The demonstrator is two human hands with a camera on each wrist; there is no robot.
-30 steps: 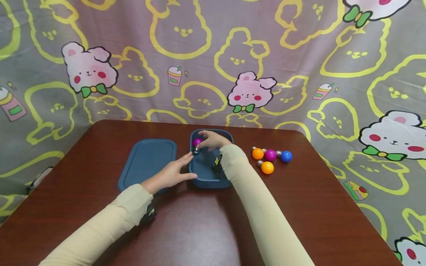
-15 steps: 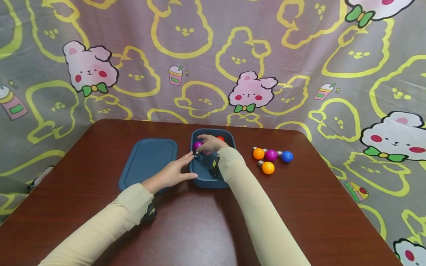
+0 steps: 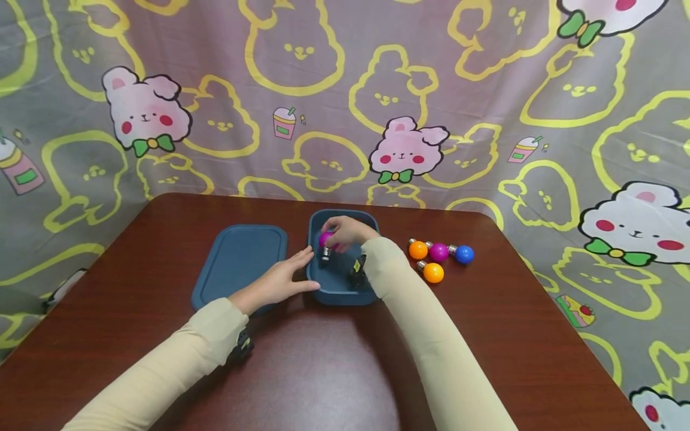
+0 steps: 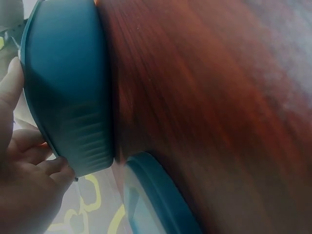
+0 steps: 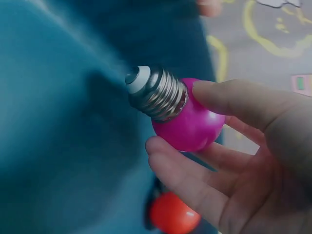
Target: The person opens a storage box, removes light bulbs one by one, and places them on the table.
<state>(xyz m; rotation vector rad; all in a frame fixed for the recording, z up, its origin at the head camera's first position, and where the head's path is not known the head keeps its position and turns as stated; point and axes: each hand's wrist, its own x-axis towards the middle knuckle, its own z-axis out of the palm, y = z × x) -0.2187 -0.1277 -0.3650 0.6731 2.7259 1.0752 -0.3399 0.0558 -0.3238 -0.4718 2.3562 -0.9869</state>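
A magenta light bulb with a silver screw base is held by its globe between the thumb and fingers of my right hand. This hand is inside the blue box, near its left wall, and the bulb's base points toward me. In the right wrist view, a red bulb lies in the box below the fingers; in the head view my hand covers it. My left hand touches the box's left rim with its fingertips and thumb, the fingers fairly straight.
The flat blue lid lies left of the box, partly under my left hand. Right of the box lie two orange bulbs, a purple bulb and a blue bulb. A patterned curtain hangs behind the brown table.
The magenta bulb has moved a little toward me and to the right, in my right hand. The red bulb, seen half a second ago in the head view, is hidden there now. My left hand stays put.
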